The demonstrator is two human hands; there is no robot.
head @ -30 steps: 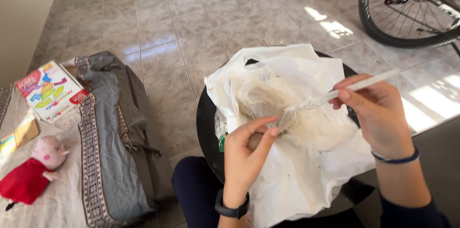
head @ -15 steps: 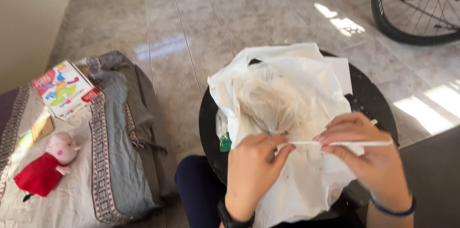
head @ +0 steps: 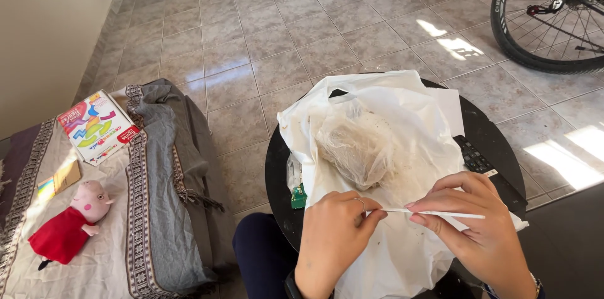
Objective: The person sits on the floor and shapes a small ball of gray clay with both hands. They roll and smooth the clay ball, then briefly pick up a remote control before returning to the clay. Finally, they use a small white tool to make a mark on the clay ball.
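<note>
Both hands pinch a thin white stick (head: pixel 434 213) held level over a white plastic sheet (head: pixel 390 148). My left hand (head: pixel 333 242) grips its left end between thumb and fingers. My right hand (head: pixel 478 236) holds its middle and right part. The sheet covers a round black table (head: pixel 497 142). A crumpled translucent bag (head: pixel 355 142) with pale material lies on the sheet just beyond the hands.
A black remote control (head: pixel 472 155) lies on the table's right side, a small green item (head: pixel 298 196) at the sheet's left edge. A bicycle wheel (head: pixel 547 16) stands at the far right. To the left, a cloth-covered couch (head: pixel 157 198) holds a colourful book (head: pixel 97 126) and a pink plush toy (head: pixel 72 223).
The stick has come down from a tilted position over the bag to lie level nearer me. Both hands moved toward me and closer together.
</note>
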